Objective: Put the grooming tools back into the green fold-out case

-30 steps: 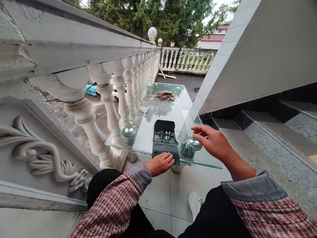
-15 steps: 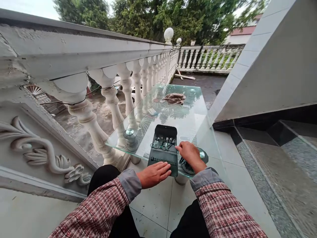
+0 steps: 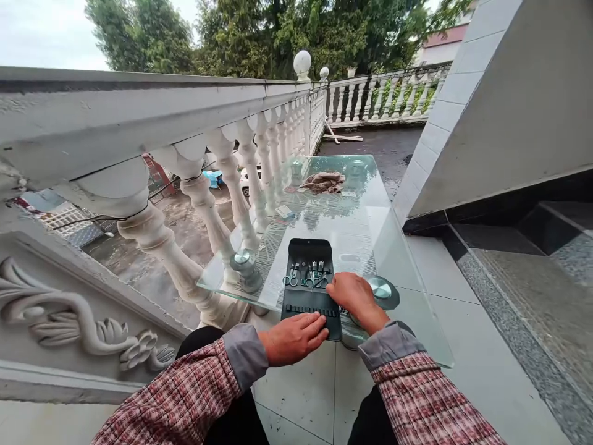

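Note:
An open black tool case lies on the near end of a glass table; small scissors and metal tools sit in its upper half. My left hand lies flat on the case's lower edge, fingers stretched out. My right hand rests at the case's right side with its fingers curled down by the tools; whether it grips one is hidden. Both sleeves are red plaid with grey cuffs.
A white stone balustrade runs along the left. A crumpled brown cloth lies at the table's far end. Round metal table fittings show through the glass. A tiled wall and dark steps rise on the right.
My right hand came in from the right, above the table fitting, down to the case's right edge. My left hand stayed on the case's lower edge. The view shifted slightly.

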A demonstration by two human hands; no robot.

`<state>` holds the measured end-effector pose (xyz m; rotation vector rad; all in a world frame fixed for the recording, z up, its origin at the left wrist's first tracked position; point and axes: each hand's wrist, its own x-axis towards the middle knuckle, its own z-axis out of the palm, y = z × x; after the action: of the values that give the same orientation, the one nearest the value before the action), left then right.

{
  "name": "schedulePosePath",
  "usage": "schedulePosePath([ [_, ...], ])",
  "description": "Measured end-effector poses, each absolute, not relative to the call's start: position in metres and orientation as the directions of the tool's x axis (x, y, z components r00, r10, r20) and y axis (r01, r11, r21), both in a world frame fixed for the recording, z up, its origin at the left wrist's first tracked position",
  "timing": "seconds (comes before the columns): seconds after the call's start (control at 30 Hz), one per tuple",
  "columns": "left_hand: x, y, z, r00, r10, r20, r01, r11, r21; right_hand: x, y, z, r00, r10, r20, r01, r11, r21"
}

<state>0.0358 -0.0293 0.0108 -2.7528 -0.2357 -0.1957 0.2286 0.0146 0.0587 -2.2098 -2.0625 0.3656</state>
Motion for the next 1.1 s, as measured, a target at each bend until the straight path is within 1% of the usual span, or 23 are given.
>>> schedulePosePath([
  [0.07,0.035,-0.026,0.013,0.974,0.12,0.193,0.178,-0.931,-0.319,0.235,0.013,0.063,0.059,0.992,-0.114,0.967,-0.086,-0.242],
  [0.13,0.036,-0.021,0.018,0.969,0.098,0.226,0.158,-0.951,-0.264,0.249,0.013,0.066,0.099,0.99,-0.097,0.961,-0.12,-0.248],
  [0.23,0.038,-0.009,0.022,0.948,0.083,0.307,0.15,-0.967,-0.204,0.276,0.019,0.067,0.243,0.969,-0.036,0.942,-0.245,-0.231],
  [0.33,0.044,0.001,0.02,0.914,0.149,0.377,0.218,-0.965,-0.147,0.296,0.031,0.063,0.349,0.937,0.032,0.919,-0.335,-0.205],
  [0.4,0.048,0.006,0.014,0.892,0.211,0.4,0.273,-0.957,-0.103,0.302,0.04,0.056,0.368,0.928,0.055,0.916,-0.352,-0.192],
  [0.6,0.05,0.009,0.001,0.889,0.294,0.35,0.337,-0.939,-0.067,0.302,0.063,0.03,0.359,0.932,0.057,0.923,-0.346,-0.17],
  [0.73,0.048,0.011,-0.003,0.891,0.287,0.351,0.334,-0.939,-0.081,0.304,0.07,0.025,0.364,0.928,0.084,0.921,-0.345,-0.182],
  [0.8,0.048,0.012,-0.005,0.897,0.275,0.347,0.327,-0.94,-0.1,0.3,0.071,0.026,0.336,0.932,0.134,0.93,-0.306,-0.206],
  [0.83,0.048,0.012,-0.006,0.899,0.272,0.343,0.325,-0.939,-0.108,0.297,0.071,0.026,0.306,0.937,0.167,0.934,-0.263,-0.24],
  [0.97,0.048,0.01,-0.006,0.905,0.261,0.336,0.316,-0.941,-0.122,0.27,0.068,0.022,0.116,0.956,0.27,0.9,0.014,-0.436],
  [1.03,0.047,0.008,-0.005,0.907,0.261,0.329,0.314,-0.942,-0.119,0.256,0.067,0.02,0.034,0.962,0.272,0.881,0.1,-0.462],
  [1.1,0.047,0.005,-0.004,0.911,0.27,0.312,0.317,-0.942,-0.111,0.243,0.066,0.021,-0.011,0.964,0.266,0.882,0.135,-0.451],
])
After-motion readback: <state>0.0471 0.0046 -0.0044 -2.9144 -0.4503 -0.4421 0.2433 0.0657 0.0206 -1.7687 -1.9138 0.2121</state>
